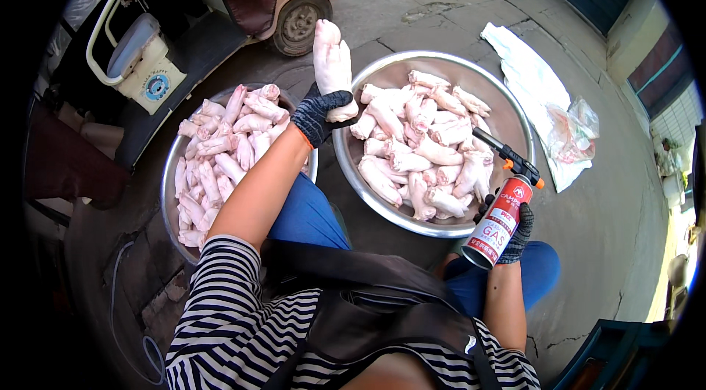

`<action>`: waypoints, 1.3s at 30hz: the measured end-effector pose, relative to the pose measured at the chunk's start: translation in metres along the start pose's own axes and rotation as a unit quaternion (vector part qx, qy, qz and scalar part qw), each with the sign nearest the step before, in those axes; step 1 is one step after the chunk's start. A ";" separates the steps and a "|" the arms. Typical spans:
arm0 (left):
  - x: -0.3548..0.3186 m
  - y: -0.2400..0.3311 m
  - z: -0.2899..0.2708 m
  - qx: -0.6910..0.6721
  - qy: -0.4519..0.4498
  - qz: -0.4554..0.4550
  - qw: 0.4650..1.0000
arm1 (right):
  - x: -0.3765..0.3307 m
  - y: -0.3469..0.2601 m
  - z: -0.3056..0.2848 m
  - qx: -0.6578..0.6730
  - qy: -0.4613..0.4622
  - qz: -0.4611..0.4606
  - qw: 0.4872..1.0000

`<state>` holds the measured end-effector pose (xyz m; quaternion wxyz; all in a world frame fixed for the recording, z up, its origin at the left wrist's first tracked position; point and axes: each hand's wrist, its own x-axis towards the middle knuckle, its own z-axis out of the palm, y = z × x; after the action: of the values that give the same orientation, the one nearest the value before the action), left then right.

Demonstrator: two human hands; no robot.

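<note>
My left hand (323, 112), in a dark knit glove, is closed round the lower end of a pale pig's trotter (332, 59) and holds it upright between two metal basins. In my right hand (519, 234), also gloved, is a red and white gas can with a black torch head, a blowtorch (500, 221). Its nozzle points up and left over the right basin's rim; I see no flame. The right basin (375, 217) and the left basin (170, 191) are both heaped with trotters (434, 144).
A three-wheeled vehicle (209, 44) with a maroon cover stands at the upper left. White sacking (526, 70) and a clear plastic bag (577, 133) lie on the concrete floor (603, 243) beyond the right basin. A thin hose (114, 302) curls at the lower left.
</note>
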<state>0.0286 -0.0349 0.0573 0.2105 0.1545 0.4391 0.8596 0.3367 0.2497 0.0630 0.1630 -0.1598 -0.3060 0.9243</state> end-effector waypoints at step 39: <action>0.037 -0.043 -0.007 0.736 -0.105 0.286 0.604 | 0.029 0.005 0.017 0.037 -0.023 0.205 0.978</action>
<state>0.0038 0.0015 0.0212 -0.1868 0.4641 0.8320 0.2398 0.3029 0.2491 0.0670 -0.0310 -0.1912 -0.2362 0.9522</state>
